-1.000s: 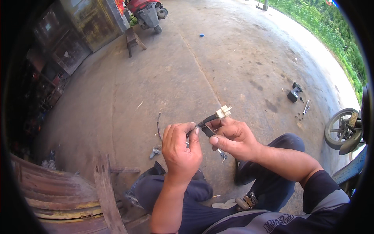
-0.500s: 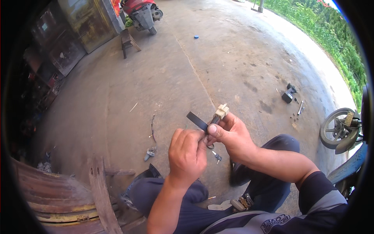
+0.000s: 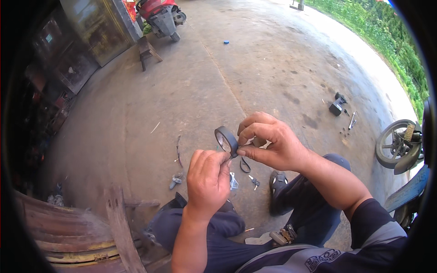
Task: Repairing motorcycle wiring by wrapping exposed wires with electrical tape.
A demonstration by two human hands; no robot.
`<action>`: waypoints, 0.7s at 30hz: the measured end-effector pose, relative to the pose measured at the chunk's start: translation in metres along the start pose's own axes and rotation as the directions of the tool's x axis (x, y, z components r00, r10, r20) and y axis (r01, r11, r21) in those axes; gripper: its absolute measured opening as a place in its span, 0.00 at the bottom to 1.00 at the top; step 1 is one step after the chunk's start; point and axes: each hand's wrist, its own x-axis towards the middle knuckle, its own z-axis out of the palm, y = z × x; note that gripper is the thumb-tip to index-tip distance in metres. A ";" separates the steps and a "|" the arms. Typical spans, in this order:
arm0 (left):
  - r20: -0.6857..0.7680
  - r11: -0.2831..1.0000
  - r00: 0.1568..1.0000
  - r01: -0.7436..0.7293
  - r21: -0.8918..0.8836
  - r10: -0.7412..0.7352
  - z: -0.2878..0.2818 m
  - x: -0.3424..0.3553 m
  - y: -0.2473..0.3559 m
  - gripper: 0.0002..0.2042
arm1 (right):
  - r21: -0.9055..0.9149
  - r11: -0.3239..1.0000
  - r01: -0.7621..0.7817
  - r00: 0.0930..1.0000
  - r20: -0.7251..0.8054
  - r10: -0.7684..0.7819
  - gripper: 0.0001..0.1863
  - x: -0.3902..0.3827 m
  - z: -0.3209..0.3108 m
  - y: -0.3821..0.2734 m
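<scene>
1. Just changed: the black tape roll (image 3: 226, 140), edge-on a moment ago, has turned so that its open ring shows. The cream connector that stuck up past the right fingers can no longer be made out.
2. The roll is held off the floor between the hands, near the middle of the view, tilted.
3. The right hand (image 3: 272, 142), at 3 o'clock from the roll, is half curled, its thumb and forefinger closed at the roll's near edge. What its other fingers hold is hidden.
4. The left hand (image 3: 208, 175), at 7 o'clock, has thumb and forefinger pinched together just below the roll, seemingly on a dark lead (image 3: 233, 156); the fingers mostly cover it.
5. My judgement: with roll and lead brought together, the work now sits at the fingertips, and the roll's angle matters most.
6. On the floor, keys (image 3: 254, 182) lie at 5 o'clock and a thin wire harness (image 3: 179, 151) at 9.
</scene>
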 end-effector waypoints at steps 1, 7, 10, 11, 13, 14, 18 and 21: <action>0.022 1.000 1.000 0.014 -0.020 -0.013 0.001 0.001 0.000 0.10 | -0.182 0.965 0.190 0.980 0.102 -0.173 0.14 0.002 -0.007 -0.001; 0.036 0.999 0.999 0.031 -0.034 -0.030 -0.001 -0.001 -0.005 0.08 | -0.369 0.892 0.262 0.952 0.253 -0.175 0.17 -0.008 0.008 -0.009; 0.031 0.994 0.995 0.096 -0.056 -0.094 -0.001 0.000 -0.002 0.08 | -0.338 0.900 0.275 0.960 0.156 -0.235 0.17 -0.008 0.009 -0.013; 0.027 0.984 0.987 0.158 -0.077 -0.157 -0.001 -0.001 -0.001 0.09 | -0.376 0.861 0.342 0.940 0.137 -0.314 0.17 -0.009 0.010 -0.011; 0.037 0.962 0.972 0.233 -0.140 -0.230 0.000 -0.002 0.000 0.10 | -0.412 0.814 0.409 0.910 0.125 -0.394 0.17 -0.009 0.008 -0.010; 0.056 0.931 0.952 0.305 -0.202 -0.300 -0.001 -0.003 0.000 0.11 | -0.462 0.753 0.469 0.882 0.216 -0.418 0.17 -0.008 0.006 -0.012; 0.120 0.856 0.906 0.422 -0.297 -0.406 -0.003 -0.006 0.000 0.12 | -0.480 0.644 0.596 0.801 0.298 -0.520 0.17 -0.002 0.005 -0.014; 0.159 0.723 0.843 0.525 -0.450 -0.513 -0.006 -0.008 0.003 0.12 | -0.475 0.596 0.647 0.761 0.357 -0.541 0.17 -0.001 0.004 -0.016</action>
